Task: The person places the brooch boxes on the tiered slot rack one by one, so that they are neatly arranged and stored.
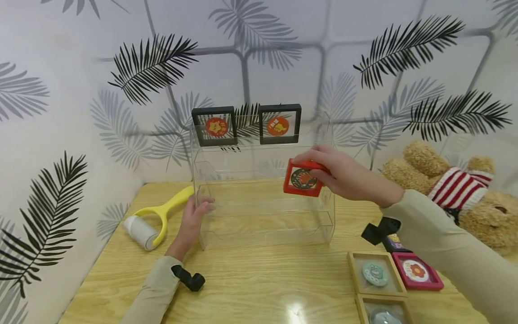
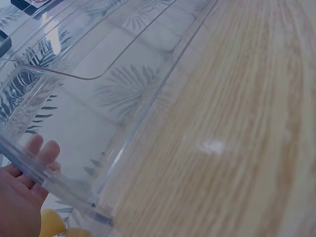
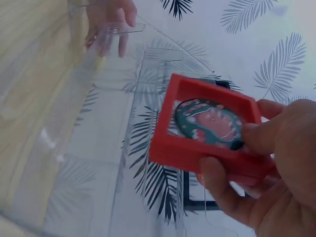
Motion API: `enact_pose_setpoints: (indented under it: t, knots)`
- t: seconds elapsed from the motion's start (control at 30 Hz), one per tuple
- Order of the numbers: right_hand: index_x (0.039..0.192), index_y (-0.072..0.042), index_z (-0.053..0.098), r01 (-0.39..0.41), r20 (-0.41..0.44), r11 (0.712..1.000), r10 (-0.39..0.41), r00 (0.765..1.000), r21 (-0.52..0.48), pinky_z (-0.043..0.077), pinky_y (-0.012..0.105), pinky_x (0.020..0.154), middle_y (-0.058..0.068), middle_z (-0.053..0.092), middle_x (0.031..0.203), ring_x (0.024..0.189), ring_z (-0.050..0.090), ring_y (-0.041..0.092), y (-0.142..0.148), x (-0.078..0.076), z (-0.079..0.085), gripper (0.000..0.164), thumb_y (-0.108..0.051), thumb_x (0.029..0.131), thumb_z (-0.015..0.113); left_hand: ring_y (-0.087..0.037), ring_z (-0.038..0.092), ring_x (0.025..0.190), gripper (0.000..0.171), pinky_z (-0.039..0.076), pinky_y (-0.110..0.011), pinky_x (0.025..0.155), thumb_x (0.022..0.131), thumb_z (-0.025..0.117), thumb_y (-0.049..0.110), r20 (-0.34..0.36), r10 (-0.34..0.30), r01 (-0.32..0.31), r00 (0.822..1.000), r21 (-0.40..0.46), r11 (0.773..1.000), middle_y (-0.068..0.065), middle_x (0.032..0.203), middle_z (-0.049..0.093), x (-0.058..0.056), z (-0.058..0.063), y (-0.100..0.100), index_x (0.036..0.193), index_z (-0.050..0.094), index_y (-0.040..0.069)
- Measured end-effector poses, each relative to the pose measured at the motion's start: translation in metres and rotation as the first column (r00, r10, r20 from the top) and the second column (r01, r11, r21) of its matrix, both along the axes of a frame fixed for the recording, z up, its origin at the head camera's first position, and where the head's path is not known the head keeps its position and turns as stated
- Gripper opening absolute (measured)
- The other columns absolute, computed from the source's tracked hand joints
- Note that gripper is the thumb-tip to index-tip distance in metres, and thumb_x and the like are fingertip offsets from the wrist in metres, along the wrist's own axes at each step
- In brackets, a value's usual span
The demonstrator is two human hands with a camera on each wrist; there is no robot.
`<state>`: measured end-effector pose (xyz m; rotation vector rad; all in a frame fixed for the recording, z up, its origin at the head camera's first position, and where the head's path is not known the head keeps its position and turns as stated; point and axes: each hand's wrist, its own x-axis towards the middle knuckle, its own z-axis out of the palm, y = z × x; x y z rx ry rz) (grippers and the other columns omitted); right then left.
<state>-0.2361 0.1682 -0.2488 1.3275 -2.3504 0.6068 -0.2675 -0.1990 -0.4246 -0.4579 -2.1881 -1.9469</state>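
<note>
Care at the fingertips matters most here. The right hand (image 1: 344,173) grasps a red frame (image 1: 302,179), thumb against its face and fingers about its edge, and carries it at the right part of the clear rack (image 1: 259,215). That grip is sound, though the thumb lies over the window near the round badge (image 3: 212,123); moving it to the rim would spare smudges and make letting go cleaner. The left hand (image 1: 192,220) curls its fingers round the rack's left side panel, a good brace, since something so light could probably skid on the table (image 1: 259,279) if nudged.

Clear plastic makes it hard to tell which tier the red frame is level with, or whether it touches a lip at all. So, if it is to be shelved, bring it in slowly above the lip, square up its tilt, then lower the bottom edge behind the lip and lean the back gently before loosening the fingers.

Two black frames, the left one (image 1: 215,126) and the right one (image 1: 280,124), stand apart on the top tier and make a fair guide for spacing and facing. The wrist should keep well clear of them when it withdraws.
</note>
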Motion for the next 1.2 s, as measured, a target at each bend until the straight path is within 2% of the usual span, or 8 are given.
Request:
enact_pose_setpoints:
  t: [0.23,0.4,0.43,0.53,0.67,0.8,1.0,1.2]
  knots:
    - [0.126,-0.012,0.061,0.018,-0.045,0.997,-0.022,0.999,-0.076,0.035,0.027,0.057,0.008,0.056,0.097,0.062,0.037,0.011,-0.035,-0.023,0.018,0.038,0.003,0.091,0.058,-0.011,0.05,0.111,0.039,0.034,-0.022,0.099,0.101,0.037,0.012,0.002,-0.004,0.004,1.0,0.003,1.0,-0.031,0.127,0.047,-0.001,-0.001,-0.003,0.136,0.032,-0.005]
    - [0.125,-0.012,0.062,0.05,-0.075,0.993,-0.058,0.995,-0.109,0.038,0.029,0.06,0.011,0.059,0.108,0.065,0.045,0.015,-0.06,-0.034,0.025,0.035,0.001,0.093,0.057,-0.009,0.051,0.109,0.037,0.037,-0.017,0.096,0.101,0.038,0.013,-0.021,-0.002,0.003,1.0,0.014,1.0,-0.028,0.124,0.049,-0.001,0.001,-0.004,0.132,0.035,-0.007]
    - [0.124,-0.012,0.063,0.059,-0.081,0.993,-0.068,0.994,-0.107,0.039,0.03,0.059,0.011,0.059,0.111,0.063,0.046,0.016,-0.065,-0.036,0.025,0.034,0.0,0.093,0.057,-0.008,0.051,0.11,0.037,0.037,-0.017,0.095,0.101,0.038,0.013,-0.024,-0.003,0.004,1.0,0.02,1.0,-0.026,0.123,0.051,-0.002,0.001,-0.004,0.131,0.036,-0.007]
    - [0.118,-0.008,0.062,0.061,-0.065,0.994,-0.067,0.996,-0.091,0.043,0.032,0.067,0.011,0.058,0.112,0.076,0.052,0.02,-0.08,-0.042,0.024,0.028,0.0,0.093,0.057,-0.007,0.054,0.104,0.038,0.04,-0.017,0.093,0.1,0.039,0.01,-0.03,0.0,0.001,1.0,0.031,1.0,-0.019,0.118,0.054,-0.001,0.001,-0.004,0.134,0.034,-0.006]
    - [0.111,-0.003,0.06,0.039,-0.031,0.997,-0.042,0.999,-0.071,0.046,0.034,0.076,0.013,0.058,0.109,0.089,0.054,0.024,-0.098,-0.05,0.023,0.02,0.003,0.091,0.057,-0.004,0.057,0.097,0.043,0.041,-0.017,0.091,0.1,0.038,0.009,-0.037,-0.002,0.004,0.999,0.035,0.999,-0.021,0.118,0.055,-0.001,0.0,-0.003,0.139,0.03,-0.007]
    - [0.11,-0.003,0.06,0.059,-0.017,0.997,-0.06,0.998,-0.054,0.049,0.035,0.078,0.013,0.058,0.108,0.088,0.056,0.024,-0.114,-0.054,0.022,0.02,0.003,0.091,0.058,-0.002,0.057,0.098,0.045,0.04,-0.017,0.093,0.101,0.038,0.013,-0.027,-0.01,0.01,1.0,0.025,1.0,-0.028,0.122,0.052,0.0,0.002,-0.001,0.14,0.029,-0.006]
    - [0.111,-0.006,0.059,0.122,0.025,0.992,-0.122,0.992,-0.008,0.05,0.033,0.083,0.011,0.058,0.109,0.092,0.058,0.024,-0.139,-0.06,0.017,0.021,0.001,0.091,0.059,-0.005,0.055,0.102,0.039,0.039,-0.015,0.094,0.101,0.038,0.012,0.0,0.005,-0.005,1.0,0.0,1.0,-0.027,0.124,0.05,0.0,0.002,-0.005,0.136,0.032,-0.007]
    - [0.112,-0.009,0.058,0.174,0.072,0.984,-0.177,0.982,0.047,0.05,0.032,0.086,0.009,0.058,0.112,0.093,0.058,0.024,-0.153,-0.066,0.008,0.021,-0.001,0.093,0.057,-0.001,0.055,0.101,0.044,0.04,-0.016,0.094,0.101,0.039,0.013,-0.024,-0.001,0.001,1.0,0.002,1.0,-0.027,0.123,0.052,-0.001,0.0,-0.004,0.14,0.03,-0.006]
